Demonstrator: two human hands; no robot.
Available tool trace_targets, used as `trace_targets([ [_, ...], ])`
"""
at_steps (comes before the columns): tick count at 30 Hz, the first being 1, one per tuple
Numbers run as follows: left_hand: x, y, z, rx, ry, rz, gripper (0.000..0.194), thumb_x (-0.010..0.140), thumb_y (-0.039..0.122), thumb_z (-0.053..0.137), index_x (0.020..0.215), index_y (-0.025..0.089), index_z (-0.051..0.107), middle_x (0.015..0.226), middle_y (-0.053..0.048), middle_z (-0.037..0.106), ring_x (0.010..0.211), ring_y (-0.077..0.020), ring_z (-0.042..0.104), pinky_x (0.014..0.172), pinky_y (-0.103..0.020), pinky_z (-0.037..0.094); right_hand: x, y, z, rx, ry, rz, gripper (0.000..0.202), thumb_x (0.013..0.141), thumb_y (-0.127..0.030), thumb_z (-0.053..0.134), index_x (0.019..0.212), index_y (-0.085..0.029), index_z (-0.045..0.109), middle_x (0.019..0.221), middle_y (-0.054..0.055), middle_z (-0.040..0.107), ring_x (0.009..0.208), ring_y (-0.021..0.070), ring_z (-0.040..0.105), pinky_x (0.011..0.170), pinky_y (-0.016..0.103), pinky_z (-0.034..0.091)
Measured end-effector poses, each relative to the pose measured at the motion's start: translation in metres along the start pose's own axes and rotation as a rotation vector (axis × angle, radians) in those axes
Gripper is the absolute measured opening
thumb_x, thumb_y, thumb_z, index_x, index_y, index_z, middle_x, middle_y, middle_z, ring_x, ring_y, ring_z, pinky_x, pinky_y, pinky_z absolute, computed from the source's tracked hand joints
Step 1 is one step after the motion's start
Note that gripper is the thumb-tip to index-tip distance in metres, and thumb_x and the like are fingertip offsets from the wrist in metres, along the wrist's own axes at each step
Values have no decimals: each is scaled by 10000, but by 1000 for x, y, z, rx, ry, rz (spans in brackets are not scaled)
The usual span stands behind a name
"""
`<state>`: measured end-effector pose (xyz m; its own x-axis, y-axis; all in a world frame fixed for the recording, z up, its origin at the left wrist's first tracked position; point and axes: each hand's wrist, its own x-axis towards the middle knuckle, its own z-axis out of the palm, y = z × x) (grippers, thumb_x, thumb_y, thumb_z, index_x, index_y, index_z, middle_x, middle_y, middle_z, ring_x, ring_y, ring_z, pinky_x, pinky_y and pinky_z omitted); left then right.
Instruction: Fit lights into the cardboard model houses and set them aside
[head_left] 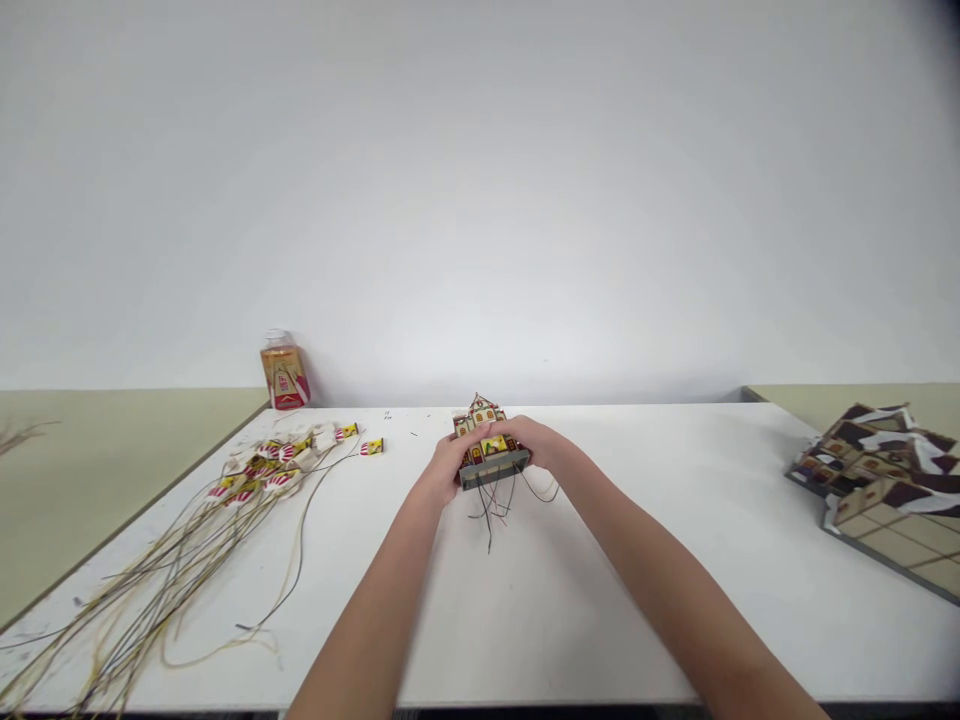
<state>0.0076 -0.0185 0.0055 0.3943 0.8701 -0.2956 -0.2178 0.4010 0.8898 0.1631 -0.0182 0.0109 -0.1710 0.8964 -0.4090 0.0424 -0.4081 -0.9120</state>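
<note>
A small model house point(492, 446) with yellow windows and a pointed roof stands near the middle of the white table, a little tilted. My left hand point(448, 464) grips its left side, and my right hand point(534, 440) wraps round its right side. Both thumbs lie across the front and nearly meet. Thin dark and red wires point(491, 505) hang from the grey base point(495, 468) towards me. What the fingers do behind the house is hidden.
Left on the white table point(600, 600) lies a pile of small red, white and yellow pieces point(262, 465) with long wires point(180, 560). Behind it stands a bottle point(285, 375). More model houses point(889, 460) sit at the right edge. A wall point(480, 200) rises behind.
</note>
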Motion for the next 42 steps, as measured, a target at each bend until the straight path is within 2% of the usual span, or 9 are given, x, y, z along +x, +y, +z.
trace_targets([
  [14,-1,4,-6,12,-11,-2,567,611,396,821,1028,55,641,971,-192,696,781,-284,696,637,-357,587,-4,1,9,78,27,-30,380,584,-384,765,867,-172,626,813,50,681,684,175,630,533,253,488],
  [19,0,4,-4,36,17,-19,578,623,442,809,1023,64,635,1023,-200,681,789,-277,693,633,-357,588,-8,-4,5,-20,-1,-2,437,612,-504,747,897,-191,636,889,56,686,710,173,631,574,271,508],
  [25,-1,6,-5,-23,-59,13,513,672,369,779,1061,79,615,1040,-193,678,835,-287,689,664,-365,587,-18,-16,-1,-104,21,-19,641,625,-738,629,994,-213,639,1065,84,665,844,220,647,700,334,526],
  [30,-3,12,-6,-191,-64,-10,368,732,217,682,1062,66,622,981,-164,701,831,-267,695,738,-358,584,-58,-32,-22,-233,337,-84,760,652,-790,555,1149,-215,523,1315,119,523,951,247,636,821,381,496],
  [32,-1,19,-11,-282,-25,-2,321,774,211,613,1062,68,619,944,-151,710,864,-266,693,797,-374,576,-83,-33,-38,-231,344,-114,711,696,-756,547,1148,-209,515,1313,125,524,955,239,642,828,365,498],
  [35,-1,41,-30,-331,35,57,303,817,239,539,1072,91,608,913,-132,715,920,-264,684,860,-393,559,-124,-24,-66,-282,362,-124,629,724,-699,578,1145,-234,542,1321,108,526,989,240,640,837,345,507],
  [38,-10,77,-67,-220,144,208,260,829,239,502,1034,114,600,918,-116,711,937,-257,678,873,-402,556,-162,-6,-96,-292,442,-129,606,723,-666,607,1167,-256,554,1325,100,532,1026,255,635,847,344,524],
  [40,-25,103,-100,2,301,411,228,860,242,456,1019,130,575,967,-96,701,949,-229,671,874,-383,557,-182,10,-114,-253,486,-163,567,727,-643,617,1147,-263,580,1320,97,543,1037,266,636,858,353,536],
  [42,-48,128,-138,428,581,615,216,887,255,429,1006,111,536,960,-100,691,905,-214,670,824,-360,573,-199,31,-130,-185,556,-221,540,730,-622,622,1143,-274,600,1290,109,571,1019,283,648,838,367,557],
])
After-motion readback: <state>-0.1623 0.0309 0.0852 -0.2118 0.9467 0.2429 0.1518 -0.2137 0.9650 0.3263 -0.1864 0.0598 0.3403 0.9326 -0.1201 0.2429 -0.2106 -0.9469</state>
